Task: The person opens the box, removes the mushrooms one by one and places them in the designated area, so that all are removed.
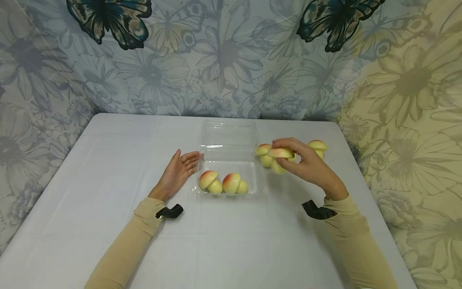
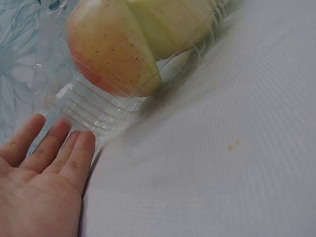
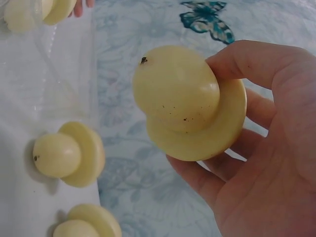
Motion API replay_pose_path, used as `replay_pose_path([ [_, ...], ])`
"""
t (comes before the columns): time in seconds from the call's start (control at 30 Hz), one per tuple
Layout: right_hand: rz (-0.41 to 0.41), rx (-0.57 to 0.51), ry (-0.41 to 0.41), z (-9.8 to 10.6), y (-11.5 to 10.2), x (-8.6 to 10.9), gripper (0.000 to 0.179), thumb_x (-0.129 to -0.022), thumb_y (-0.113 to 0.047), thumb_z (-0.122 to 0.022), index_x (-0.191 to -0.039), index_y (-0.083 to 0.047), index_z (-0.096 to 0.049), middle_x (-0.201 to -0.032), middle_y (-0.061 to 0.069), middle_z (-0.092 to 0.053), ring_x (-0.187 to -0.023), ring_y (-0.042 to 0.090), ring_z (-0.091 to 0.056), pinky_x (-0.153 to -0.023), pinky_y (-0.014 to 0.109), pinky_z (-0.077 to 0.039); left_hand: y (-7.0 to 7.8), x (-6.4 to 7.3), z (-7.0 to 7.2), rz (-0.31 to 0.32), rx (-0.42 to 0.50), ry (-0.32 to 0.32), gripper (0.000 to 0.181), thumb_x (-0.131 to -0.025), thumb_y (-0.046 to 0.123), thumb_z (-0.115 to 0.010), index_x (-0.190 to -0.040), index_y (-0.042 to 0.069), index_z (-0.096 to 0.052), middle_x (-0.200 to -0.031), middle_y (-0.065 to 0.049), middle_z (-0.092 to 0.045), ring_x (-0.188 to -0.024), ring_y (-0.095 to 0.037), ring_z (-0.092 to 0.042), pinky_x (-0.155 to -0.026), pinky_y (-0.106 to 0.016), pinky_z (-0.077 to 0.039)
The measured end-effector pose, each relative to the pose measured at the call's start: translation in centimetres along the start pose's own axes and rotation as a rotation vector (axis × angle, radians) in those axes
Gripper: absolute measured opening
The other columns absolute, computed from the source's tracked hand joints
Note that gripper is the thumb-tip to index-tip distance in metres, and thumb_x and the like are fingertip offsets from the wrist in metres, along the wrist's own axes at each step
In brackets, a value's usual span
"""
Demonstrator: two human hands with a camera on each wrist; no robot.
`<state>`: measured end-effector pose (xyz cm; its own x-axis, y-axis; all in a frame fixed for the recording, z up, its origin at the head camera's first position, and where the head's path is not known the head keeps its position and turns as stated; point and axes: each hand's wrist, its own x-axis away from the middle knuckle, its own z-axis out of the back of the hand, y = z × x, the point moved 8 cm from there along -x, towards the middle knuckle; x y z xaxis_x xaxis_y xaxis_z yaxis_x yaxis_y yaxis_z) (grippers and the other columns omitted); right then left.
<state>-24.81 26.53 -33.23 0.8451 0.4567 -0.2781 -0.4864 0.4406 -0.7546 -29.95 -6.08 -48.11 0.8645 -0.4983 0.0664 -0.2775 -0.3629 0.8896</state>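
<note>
My right hand (image 1: 303, 162) holds a toy-like mushroom (image 1: 280, 153) with a pale yellow stem and a yellow, red-blushed cap, raised above the table right of a clear plastic container (image 1: 227, 166). In the right wrist view, thumb and fingers grip the mushroom (image 3: 180, 98) by its cap, stem facing the camera. Two similar mushrooms (image 1: 231, 183) lie side by side along the container's near edge. The left hand (image 1: 177, 172) is palm up with fingers extended at the container's left side; whether the fingertips touch it I cannot tell.
More mushrooms stand on the table past the right hand, one (image 1: 264, 154) near the container, another (image 1: 317, 146) farther right; the hand partly hides the group. The container's hinged lid (image 1: 229, 134) lies open toward the back. A white cloth (image 1: 223, 241) covers the table; patterned walls enclose it.
</note>
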Motion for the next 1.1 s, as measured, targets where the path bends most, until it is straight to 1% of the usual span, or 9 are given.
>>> replay_pose_path([
  [0.13, 0.008, -0.009, 0.002, -0.1, 0.3, 0.2, 0.042, -0.094, 0.005, -0.065, -0.135, -0.003, -0.060, -0.138, 0.020, -0.057, -0.118, 0.000, -0.054, -0.093, 0.015, -0.044, -0.2, 0.0, 0.2, 0.010, 0.003, 0.002, 0.078, -0.109, 0.055, -0.015, -0.158, -0.006, -0.017, -0.167, -0.023, -0.018, -0.157, -0.032, -0.016, -0.129, -0.038, -0.020],
  [0.3, 0.035, 0.000, 0.010, -0.3, 0.7, 0.2, 0.042, -0.092, 0.008, -0.066, -0.133, 0.000, -0.060, -0.136, 0.020, -0.059, -0.119, -0.002, -0.054, -0.095, 0.013, -0.043, -0.3, 0.0, 0.3, 0.011, -0.003, -0.004, 0.079, -0.109, 0.055, -0.014, -0.158, -0.007, -0.016, -0.167, -0.024, -0.017, -0.157, -0.033, -0.016, -0.128, -0.035, -0.026],
  [0.37, 0.036, 0.005, 0.012, -0.4, 0.9, 0.2, 0.042, -0.092, 0.009, -0.066, -0.132, 0.000, -0.060, -0.135, 0.020, -0.059, -0.119, -0.003, -0.053, -0.095, 0.013, -0.043, -0.2, 0.0, 0.2, 0.011, 0.001, -0.003, 0.079, -0.109, 0.055, -0.015, -0.158, -0.006, -0.016, -0.167, -0.023, -0.018, -0.157, -0.033, -0.017, -0.127, -0.034, -0.026],
  [0.5, 0.032, -0.005, 0.003, -0.6, 1.2, 0.3, 0.041, -0.091, 0.009, -0.067, -0.131, 0.002, -0.060, -0.135, 0.019, -0.059, -0.118, -0.002, -0.054, -0.093, 0.013, -0.044, -0.2, 0.1, 0.1, 0.011, 0.007, -0.004, 0.078, -0.109, 0.055, -0.014, -0.158, -0.006, -0.017, -0.167, -0.023, -0.019, -0.157, -0.032, -0.018, -0.129, -0.038, -0.022],
  [0.63, 0.041, -0.014, -0.003, -0.8, 1.3, 0.4, 0.042, -0.091, 0.009, -0.066, -0.131, -0.001, -0.061, -0.133, 0.017, -0.059, -0.117, 0.000, -0.054, -0.092, 0.014, -0.045, 0.0, 0.1, 0.1, 0.006, 0.009, -0.006, 0.078, -0.109, 0.055, -0.014, -0.158, -0.006, -0.017, -0.167, -0.023, -0.019, -0.157, -0.033, -0.017, -0.130, -0.041, -0.018],
  [0.8, 0.055, -0.015, -0.006, -0.9, 1.2, 0.5, 0.042, -0.091, 0.010, -0.066, -0.131, -0.003, -0.061, -0.131, 0.015, -0.059, -0.114, 0.004, -0.054, -0.091, 0.015, -0.044, 0.0, 0.1, 0.0, 0.002, 0.005, -0.012, 0.079, -0.109, 0.056, -0.014, -0.158, -0.006, -0.016, -0.167, -0.023, -0.018, -0.157, -0.033, -0.017, -0.130, -0.041, -0.019],
  [0.97, 0.027, -0.015, -0.005, -1.1, 1.5, 0.8, 0.040, -0.092, 0.008, -0.066, -0.131, 0.001, -0.061, -0.130, 0.014, -0.059, -0.115, 0.002, -0.053, -0.096, 0.013, -0.043, 0.0, 0.1, 0.1, 0.009, 0.001, -0.010, 0.079, -0.109, 0.056, -0.014, -0.158, -0.006, -0.017, -0.167, -0.022, -0.019, -0.157, -0.032, -0.017, -0.129, -0.039, -0.021],
  [1.1, -0.010, -0.016, -0.003, -1.3, 1.9, 1.2, 0.039, -0.093, 0.005, -0.067, -0.132, 0.000, -0.061, -0.130, 0.015, -0.061, -0.116, -0.001, -0.053, -0.098, 0.012, -0.042, -0.1, 0.0, 0.1, 0.011, 0.002, -0.008, 0.079, -0.109, 0.056, -0.014, -0.158, -0.006, -0.017, -0.167, -0.022, -0.019, -0.157, -0.032, -0.017, -0.130, -0.040, -0.019],
])
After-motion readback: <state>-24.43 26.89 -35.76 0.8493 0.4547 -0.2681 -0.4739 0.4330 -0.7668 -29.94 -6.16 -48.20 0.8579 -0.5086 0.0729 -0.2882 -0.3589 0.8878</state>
